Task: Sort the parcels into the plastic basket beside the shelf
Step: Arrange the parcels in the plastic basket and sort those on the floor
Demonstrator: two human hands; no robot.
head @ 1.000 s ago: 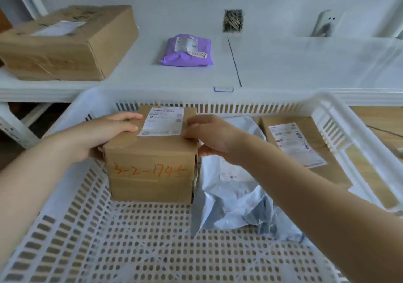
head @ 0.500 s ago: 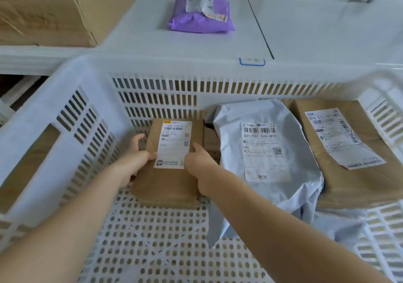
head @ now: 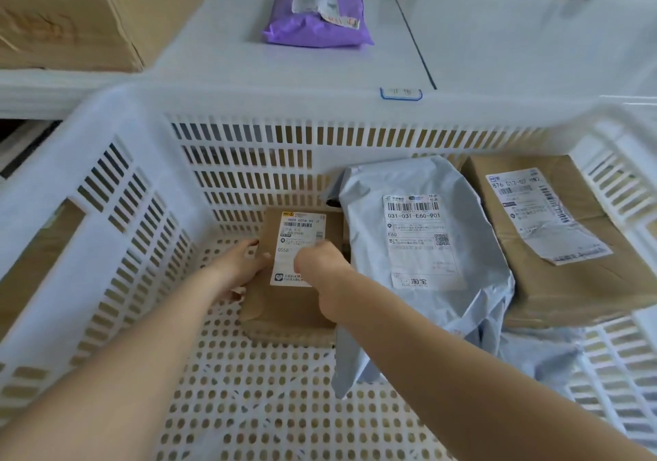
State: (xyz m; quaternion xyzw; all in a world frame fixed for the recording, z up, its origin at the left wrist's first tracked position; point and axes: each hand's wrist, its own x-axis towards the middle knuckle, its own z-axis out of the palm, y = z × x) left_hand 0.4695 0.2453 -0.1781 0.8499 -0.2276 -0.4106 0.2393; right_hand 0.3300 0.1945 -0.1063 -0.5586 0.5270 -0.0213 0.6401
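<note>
Both hands grasp the small cardboard box (head: 295, 276) low in the white plastic basket (head: 249, 172), the left hand (head: 241, 265) at its side, the right hand (head: 320, 265) curled over its label; set it flat on the perforated floor beside the grey poly mailer (head: 419, 247), then let go; rigid corrugated box, slack crinkled film; a purple mailer (head: 316, 23) waits on the shelf (head: 249, 66).

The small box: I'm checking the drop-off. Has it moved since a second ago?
Yes. The small box went down from rim height to the basket floor, beside the grey bag, both hands on it.
</note>
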